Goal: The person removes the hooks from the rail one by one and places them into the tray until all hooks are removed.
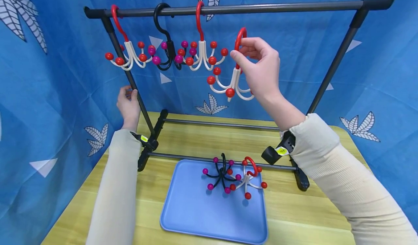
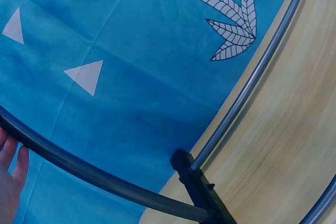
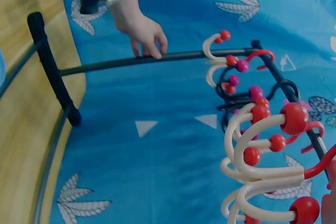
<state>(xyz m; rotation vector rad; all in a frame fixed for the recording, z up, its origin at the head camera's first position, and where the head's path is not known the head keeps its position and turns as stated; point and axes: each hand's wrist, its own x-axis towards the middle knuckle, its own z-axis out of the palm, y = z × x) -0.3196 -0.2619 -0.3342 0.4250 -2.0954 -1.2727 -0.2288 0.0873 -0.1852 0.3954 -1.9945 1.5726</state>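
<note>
My right hand (image 1: 262, 63) pinches the red hook of a white multi-arm hanger (image 1: 236, 78) with red ball tips. That hanger hangs in the air in front of the rack, its hook below the top rail (image 1: 281, 9). In the right wrist view the same white hanger (image 3: 273, 176) looms large at lower right. My left hand (image 1: 128, 105) is at the rack's left upright post (image 1: 138, 98). Its fingers (image 2: 20, 166) reach the post with their tips, fairly straight. On the rail hang a white hanger (image 1: 130, 56), a black one (image 1: 170, 50) and another white one (image 1: 202, 54).
A blue tray (image 1: 209, 216) lies on the wooden table (image 1: 300, 216). On it rest a black hanger (image 1: 222, 173) with magenta balls and a white hanger (image 1: 247, 181) with a red hook. Low bars (image 1: 228, 123) join the rack's feet, and a blue patterned cloth (image 1: 49, 103) surrounds everything.
</note>
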